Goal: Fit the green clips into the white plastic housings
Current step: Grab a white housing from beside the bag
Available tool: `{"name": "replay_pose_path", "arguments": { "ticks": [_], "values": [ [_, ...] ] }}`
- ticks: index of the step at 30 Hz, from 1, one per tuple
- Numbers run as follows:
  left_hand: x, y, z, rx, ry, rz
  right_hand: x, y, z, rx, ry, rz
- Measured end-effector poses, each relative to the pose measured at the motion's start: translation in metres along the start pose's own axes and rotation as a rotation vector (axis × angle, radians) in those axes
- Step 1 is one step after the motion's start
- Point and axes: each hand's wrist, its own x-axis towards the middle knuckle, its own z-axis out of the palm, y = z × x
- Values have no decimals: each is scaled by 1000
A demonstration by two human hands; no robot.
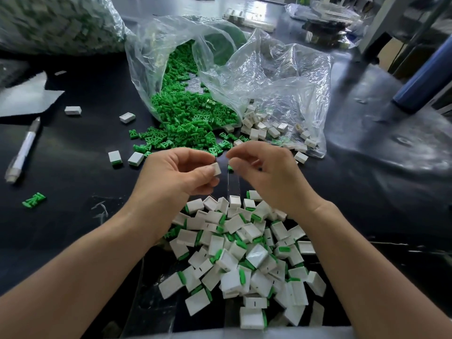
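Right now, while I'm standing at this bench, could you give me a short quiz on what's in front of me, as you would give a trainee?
1. Multiple choice: what does the left hand hold? A) a pen B) a white housing C) a roll of tape
2. True or false: the loose green clips spill out of a clear plastic bag.
3. Fill in: the pile of fitted housings lies ____ to the person than that bag does.

Key: 1 B; 2 true; 3 nearer
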Motion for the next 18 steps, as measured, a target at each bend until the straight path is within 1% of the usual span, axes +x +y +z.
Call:
{"name": "replay_pose_path", "arguments": {
  "ticks": [2,5,8,11,15,18],
  "values": [
    [0,0,1,-48,-10,-12,4,9,0,-128,10,90],
    [-1,-1,2,-71,-43,-18,7,18,7,-332,-138,181],
    [0,-2,3,-71,-55,-10,9,19,14,-411,-207,189],
    [0,-3,4,-66,-63,-10,10,18,13,-418,-183,162],
    [1,-4,3,-65,-74,3,6,14,8,-323,-98,132],
    [0,-3,2,-61,-66,9,3,12,3,-247,-43,144]
  ]
}}
